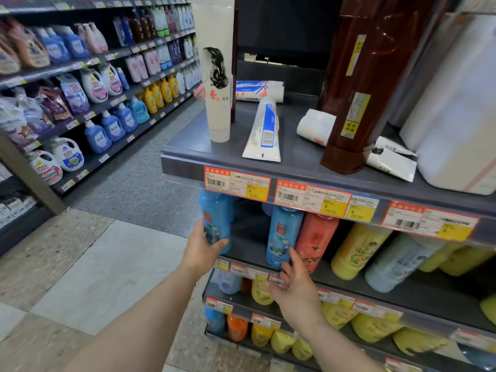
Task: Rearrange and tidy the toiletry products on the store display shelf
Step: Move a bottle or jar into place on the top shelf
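- Here, head view, second tier of the grey display shelf (295,167): the left hand (201,248) grips a blue bottle (216,218), thumb curled across its lower front, the other fingers hidden behind it.
- The blue bottle stands upright at the shelf's left end, its top hidden behind a red-and-yellow price tag (236,183).
- The right hand (292,288) is spread, fingers apart and slightly bent, holding nothing; whether the tips touch anything cannot be told.
- Just beyond the right hand's fingertips: a second blue bottle (281,234), leaning, with a coral-red bottle (315,240) touching its right side.
- Further right of those fingers: a yellow bottle (354,251) and a pale blue bottle (394,261), both tilted.
- Between the two hands: an open gap on the second tier.
- Top tier, above the left hand: a tall white tube (217,76) printed with a figure of dark hair, standing on its cap.
- Above the right hand: a white-and-blue tube (264,130) lying flat, crimped end toward the front edge.
- Right of that: a dark brown refill pack (359,89) standing upright, white packets beside it.
- Below the right hand: lower tiers with yellow, orange and blue bottles, blurred.
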Demonstrator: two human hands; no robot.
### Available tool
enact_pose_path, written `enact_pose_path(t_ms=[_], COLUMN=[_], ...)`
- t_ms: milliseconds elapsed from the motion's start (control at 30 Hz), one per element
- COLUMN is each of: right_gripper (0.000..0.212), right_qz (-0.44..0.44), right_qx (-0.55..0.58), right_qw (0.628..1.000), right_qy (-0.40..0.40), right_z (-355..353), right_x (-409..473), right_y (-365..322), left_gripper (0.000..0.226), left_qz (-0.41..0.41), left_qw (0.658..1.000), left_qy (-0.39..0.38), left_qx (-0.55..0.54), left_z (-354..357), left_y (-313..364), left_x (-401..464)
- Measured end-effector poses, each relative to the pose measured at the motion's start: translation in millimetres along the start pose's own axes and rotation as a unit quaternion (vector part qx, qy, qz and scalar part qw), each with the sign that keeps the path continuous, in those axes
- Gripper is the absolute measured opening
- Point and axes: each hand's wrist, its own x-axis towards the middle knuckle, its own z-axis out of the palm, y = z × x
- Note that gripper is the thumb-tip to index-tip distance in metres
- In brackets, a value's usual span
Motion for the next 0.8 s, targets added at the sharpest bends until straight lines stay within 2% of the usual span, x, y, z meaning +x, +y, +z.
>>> enact_pose_path(t_ms=[167,267,333,400,467,633,733,800], right_gripper=[0.091,0.09,0.089,0.086,0.082,0.054,0.039,0.039], right_qz=[0.008,0.01,0.011,0.012,0.011,0.005,0.002,0.0], right_qx=[-0.002,-0.003,-0.006,0.0,0.007,-0.029,-0.041,-0.031], right_qw=[1.0,1.0,1.0,1.0,1.0,0.996,0.989,0.986], right_qy=[0.007,0.01,0.011,0.012,0.019,0.087,0.139,0.164], right_z=[0,1,1,1,-1,-14,-28,-35], right_x=[-1,-2,-2,-1,0,2,6,11], right_y=[-2,-5,-8,-9,-7,4,12,16], left_gripper=[0.068,0.08,0.067,0.061,0.061,0.089,0.07,0.061], left_qz=[-0.015,-0.048,-0.031,0.003,0.032,0.074,0.053,0.029], left_qw=[0.999,0.989,0.98,0.986,0.995,0.994,0.993,0.994], left_qy=[0.018,0.138,0.195,0.164,0.09,-0.06,-0.103,-0.106], left_qx=[-0.028,0.015,0.026,0.028,0.034,0.06,0.025,0.021], left_z=[-3,2,12,28,46,89,109,117], left_y=[6,5,-1,-5,-3,22,27,26], left_x=[-11,-26,-39,-48,-47,-25,-20,-20])
